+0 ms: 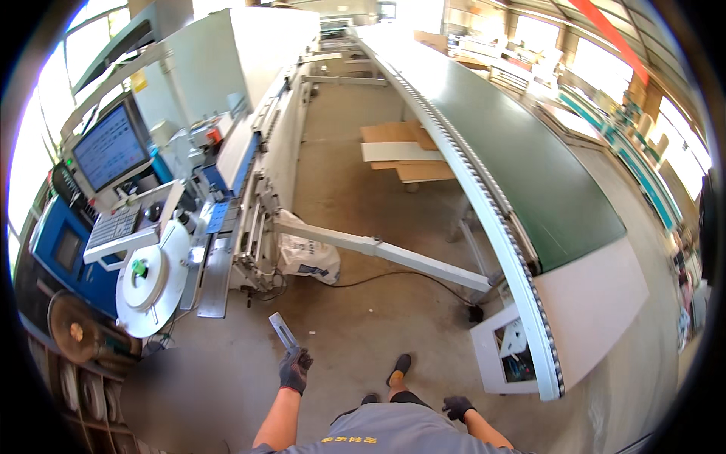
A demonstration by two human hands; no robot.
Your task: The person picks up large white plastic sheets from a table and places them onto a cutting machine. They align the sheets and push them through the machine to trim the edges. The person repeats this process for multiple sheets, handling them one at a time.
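Note:
My left hand [296, 369], in a dark glove, is closed around the lower end of a flat, pale metal bar [283, 331] with a long slot. The bar points up and away above the bare floor. At my right side hangs my gloved right hand [457, 408], its fingers loosely bent and nothing visible in it. The roller-edged end of a long green conveyor belt [541, 181] is nearest to that hand. Ahead of my left hand are the metal guide plates [215, 280] of a long machine.
A monitor [111, 146], a keyboard [115, 226] and a white reel disc [153, 280] stand at left. A beam [386, 248] crosses between machine and conveyor, with a white sack [308, 257] beside it and a cable on the floor. Panels [404, 151] lie stacked farther back.

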